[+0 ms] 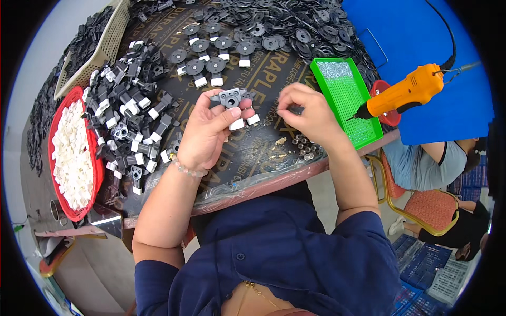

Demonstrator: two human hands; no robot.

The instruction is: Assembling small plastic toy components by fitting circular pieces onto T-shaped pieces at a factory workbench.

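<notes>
Grey plastic part (232, 98) with white ends sits mid-frame in our left hand (208, 131), fingers wrapped around it | our right hand (308, 113) is just beside it, fingers pinched narrow on something too small to tell | small screws (303, 145) lie on the desk (253, 152) under it | orange screwdriver (408, 92) hangs upper right over the green tray (345, 100) | red basket (97, 168) of white bits at left

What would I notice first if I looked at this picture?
Probably the bright orange power screwdriver hanging at the right, tip over the green tray. Next, the red basket of white pieces at the far left. In the middle, the left hand holds a grey and white plastic part while the right hand pinches something tiny beside it.
</notes>
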